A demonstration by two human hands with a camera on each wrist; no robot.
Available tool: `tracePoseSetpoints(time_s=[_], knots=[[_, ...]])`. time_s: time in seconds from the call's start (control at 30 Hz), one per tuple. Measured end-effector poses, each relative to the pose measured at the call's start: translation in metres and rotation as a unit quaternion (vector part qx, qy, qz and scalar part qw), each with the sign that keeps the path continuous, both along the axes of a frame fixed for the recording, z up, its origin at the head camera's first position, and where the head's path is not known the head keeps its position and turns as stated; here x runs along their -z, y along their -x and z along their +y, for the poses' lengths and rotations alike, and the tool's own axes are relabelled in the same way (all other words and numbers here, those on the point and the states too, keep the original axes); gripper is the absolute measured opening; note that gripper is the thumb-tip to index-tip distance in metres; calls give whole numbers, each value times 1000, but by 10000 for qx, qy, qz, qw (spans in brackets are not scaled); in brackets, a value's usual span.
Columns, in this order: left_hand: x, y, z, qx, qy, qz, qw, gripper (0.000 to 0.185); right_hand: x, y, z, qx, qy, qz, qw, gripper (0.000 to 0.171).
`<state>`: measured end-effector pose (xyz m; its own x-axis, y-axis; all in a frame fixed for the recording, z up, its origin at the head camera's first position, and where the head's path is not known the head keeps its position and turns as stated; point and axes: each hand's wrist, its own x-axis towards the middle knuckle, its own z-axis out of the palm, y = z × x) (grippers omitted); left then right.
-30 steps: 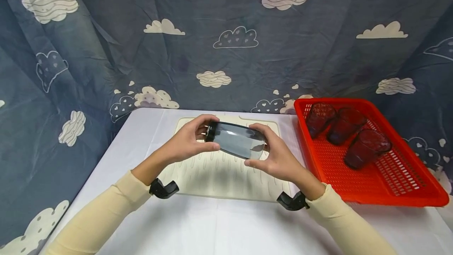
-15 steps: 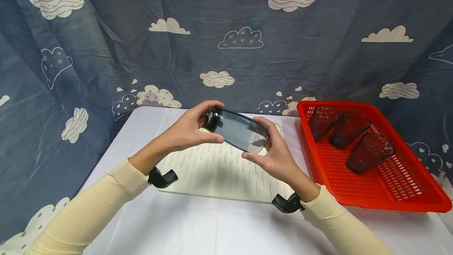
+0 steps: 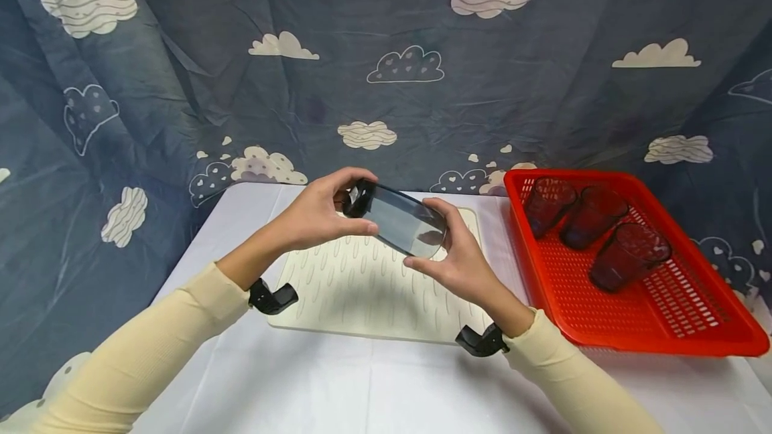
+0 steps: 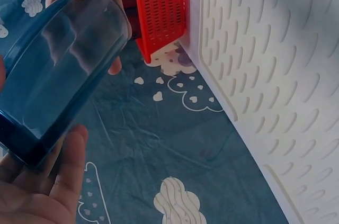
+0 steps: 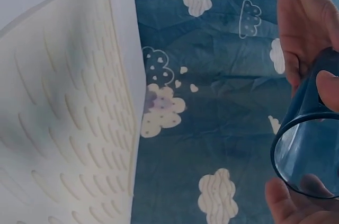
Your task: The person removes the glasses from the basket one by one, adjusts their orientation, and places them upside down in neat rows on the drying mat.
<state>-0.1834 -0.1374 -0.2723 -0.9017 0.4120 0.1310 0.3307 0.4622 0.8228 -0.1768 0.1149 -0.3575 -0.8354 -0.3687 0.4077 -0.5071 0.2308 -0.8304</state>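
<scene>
Both hands grip a blue glass (image 3: pixel 401 225) sideways in the air above a ribbed cream mat (image 3: pixel 362 286): left hand (image 3: pixel 316 216) at its base, right hand (image 3: pixel 455 260) at its rim. White table (image 3: pixel 338 387); cloud-print cloth (image 3: pixel 362 52) behind; red basket (image 3: pixel 693 333) holds seemingly three dark glasses.

Blue glass (image 3: pixel 401 223), cream ridged mat (image 3: pixel 362 286), red basket (image 3: pixel 712 327), cloud-patterned blue cloth (image 3: pixel 241 86).
</scene>
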Motion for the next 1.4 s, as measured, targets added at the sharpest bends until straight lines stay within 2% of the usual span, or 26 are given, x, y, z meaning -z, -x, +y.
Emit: tracePoseSetpoints(time_s=[0.1,0.23,0.43,0.57,0.7,0.83,1.03,1.17,1.4], knots=[[0,2,1,8,80,-42,10000,65,1,0,1,70,-106,-73,9999,93],[0,7,3,-23,435,135,9990,65,0,0,3,226,-366,-141,9990,89],[-1,16,4,-136,1033,401,9937,68,-1,3,8,439,-459,-133,9979,78],[0,23,-1,-276,1280,479,9902,70,-2,4,13,703,-623,-241,9953,69],[1,31,-6,-381,1522,489,9864,70,-2,4,21,936,-625,-141,9935,57],[4,38,-11,-410,1800,591,9810,68,-2,4,29,1069,-410,54,9934,47],[9,48,-26,-569,2241,770,9699,67,-2,3,39,1277,-493,197,9904,41],[12,57,-36,-627,2520,766,9626,67,-1,1,43,1378,-500,285,9888,35],[16,70,-48,-707,3032,604,9484,68,2,3,47,1234,-778,185,9891,34]])
